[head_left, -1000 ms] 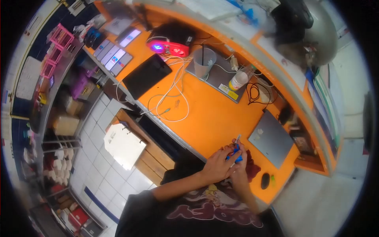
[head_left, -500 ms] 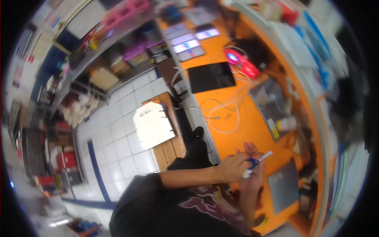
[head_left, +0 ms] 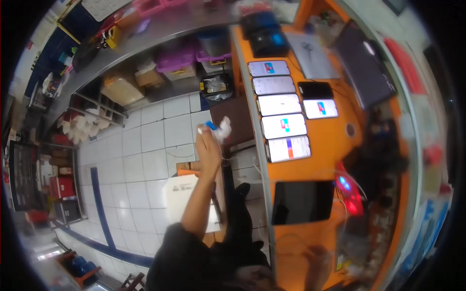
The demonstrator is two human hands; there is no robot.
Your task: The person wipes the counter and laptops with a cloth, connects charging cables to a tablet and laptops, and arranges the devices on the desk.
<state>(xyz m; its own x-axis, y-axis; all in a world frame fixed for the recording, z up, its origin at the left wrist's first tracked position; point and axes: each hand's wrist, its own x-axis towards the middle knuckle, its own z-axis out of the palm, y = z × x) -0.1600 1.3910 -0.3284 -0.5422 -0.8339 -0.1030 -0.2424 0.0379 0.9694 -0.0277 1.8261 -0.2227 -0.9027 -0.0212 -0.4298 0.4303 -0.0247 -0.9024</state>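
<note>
My left hand (head_left: 208, 146) reaches out over the tiled floor on the left of the desk, its fingers closed. It grips a small blue piece (head_left: 210, 125) together with a crumpled white scrap (head_left: 224, 129); whether this is tissue or plastic I cannot make out. My right hand (head_left: 318, 259) hangs low over the near part of the orange desk, smeared by motion, so its fingers are unclear. Closest to it on the desk is a dark tablet (head_left: 303, 202).
Several lit phones (head_left: 285, 127) lie in a column on the orange desk (head_left: 320, 150). A red glowing device (head_left: 350, 194) sits beside the tablet. On the floor side are a white board (head_left: 182, 194) on a wooden bench and a black container (head_left: 216, 86) holding crumpled plastic.
My hands have come apart. The left one has swung from the desk out over the floor with the blue piece and white scrap. The view has shifted toward the phones.
</note>
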